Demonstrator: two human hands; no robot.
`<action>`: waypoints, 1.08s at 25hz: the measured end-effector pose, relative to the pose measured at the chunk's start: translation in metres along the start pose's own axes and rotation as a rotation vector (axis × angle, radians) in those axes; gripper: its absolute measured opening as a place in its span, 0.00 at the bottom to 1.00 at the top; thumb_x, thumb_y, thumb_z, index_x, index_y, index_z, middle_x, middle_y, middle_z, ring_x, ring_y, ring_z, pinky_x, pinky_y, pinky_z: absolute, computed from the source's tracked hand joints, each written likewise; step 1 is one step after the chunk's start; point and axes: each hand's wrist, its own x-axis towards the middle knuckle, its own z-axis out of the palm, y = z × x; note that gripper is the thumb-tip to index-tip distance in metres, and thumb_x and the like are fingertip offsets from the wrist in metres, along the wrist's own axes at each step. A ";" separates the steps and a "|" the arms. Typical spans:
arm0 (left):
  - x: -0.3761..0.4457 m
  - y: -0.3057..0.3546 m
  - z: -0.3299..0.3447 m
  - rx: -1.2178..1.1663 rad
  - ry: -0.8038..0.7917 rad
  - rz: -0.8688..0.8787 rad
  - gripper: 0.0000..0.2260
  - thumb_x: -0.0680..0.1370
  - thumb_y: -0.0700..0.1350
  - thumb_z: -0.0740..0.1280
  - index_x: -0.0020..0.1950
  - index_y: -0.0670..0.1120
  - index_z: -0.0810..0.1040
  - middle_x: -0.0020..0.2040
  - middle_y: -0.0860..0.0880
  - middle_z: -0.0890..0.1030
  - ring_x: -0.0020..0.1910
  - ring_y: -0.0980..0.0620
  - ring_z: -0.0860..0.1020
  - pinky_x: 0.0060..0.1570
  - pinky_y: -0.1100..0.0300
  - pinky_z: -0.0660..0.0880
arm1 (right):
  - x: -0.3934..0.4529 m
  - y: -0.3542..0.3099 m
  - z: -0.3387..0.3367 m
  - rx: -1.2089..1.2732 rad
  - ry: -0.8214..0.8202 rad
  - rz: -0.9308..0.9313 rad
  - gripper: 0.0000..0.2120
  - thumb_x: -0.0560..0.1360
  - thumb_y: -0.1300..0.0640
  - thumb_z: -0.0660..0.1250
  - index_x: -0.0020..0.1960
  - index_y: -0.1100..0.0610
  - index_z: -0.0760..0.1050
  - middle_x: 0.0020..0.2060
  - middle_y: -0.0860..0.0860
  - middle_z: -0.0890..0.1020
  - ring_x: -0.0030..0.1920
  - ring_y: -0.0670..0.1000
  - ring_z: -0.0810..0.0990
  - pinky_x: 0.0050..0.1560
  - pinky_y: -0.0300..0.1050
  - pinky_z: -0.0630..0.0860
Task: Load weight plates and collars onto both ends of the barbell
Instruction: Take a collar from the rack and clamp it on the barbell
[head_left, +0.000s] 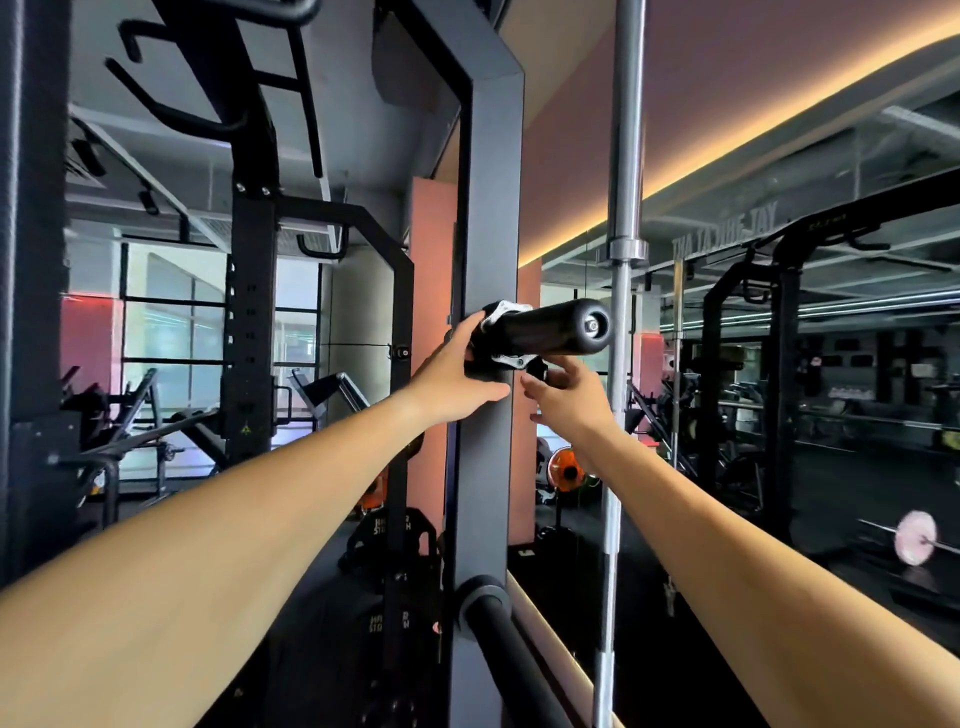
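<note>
Forearms, two, bare, reaching forward from the bottom corners toward mid-frame. Left hand (457, 371): fingers wrapped around the inner side of the collar, gripping it. Right hand (569, 397): fingers curled at the small black lever (539, 370) under the collar; whether they pinch it cannot be told. Collar (501, 332): black with white trim, seated on the barbell sleeve (550, 328), close against the grey rack upright (491, 208). Barbell sleeve: black, near horizontal, its end cap pointing right at about hand height; no weight plate can be made out on it. Second bar (626, 156): chrome, standing vertical just right of the sleeve end. Lower black bar (498, 629): angled along the rack base. Mirror wall (831, 312): right side, reflecting racks. Pink-plated barbell (917, 538): on the floor, far right.
</note>
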 end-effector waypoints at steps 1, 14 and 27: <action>-0.004 0.006 0.002 -0.015 0.007 -0.013 0.38 0.75 0.40 0.73 0.78 0.61 0.59 0.56 0.57 0.76 0.54 0.50 0.79 0.44 0.53 0.79 | -0.003 -0.003 -0.005 0.021 -0.003 0.003 0.15 0.78 0.58 0.71 0.64 0.50 0.76 0.60 0.52 0.82 0.59 0.56 0.82 0.62 0.60 0.78; -0.080 0.100 0.029 -0.219 0.151 -0.091 0.17 0.81 0.47 0.68 0.63 0.62 0.66 0.53 0.57 0.79 0.56 0.52 0.82 0.53 0.46 0.82 | -0.079 -0.048 -0.070 0.293 -0.008 -0.057 0.18 0.77 0.65 0.72 0.66 0.56 0.77 0.50 0.53 0.81 0.50 0.53 0.83 0.52 0.51 0.84; -0.153 0.159 0.012 -0.298 0.152 -0.029 0.05 0.76 0.54 0.62 0.49 0.62 0.67 0.53 0.52 0.80 0.45 0.51 0.85 0.44 0.51 0.84 | -0.157 -0.088 -0.094 0.499 -0.045 -0.100 0.15 0.77 0.68 0.71 0.55 0.49 0.81 0.42 0.48 0.78 0.48 0.51 0.81 0.51 0.42 0.82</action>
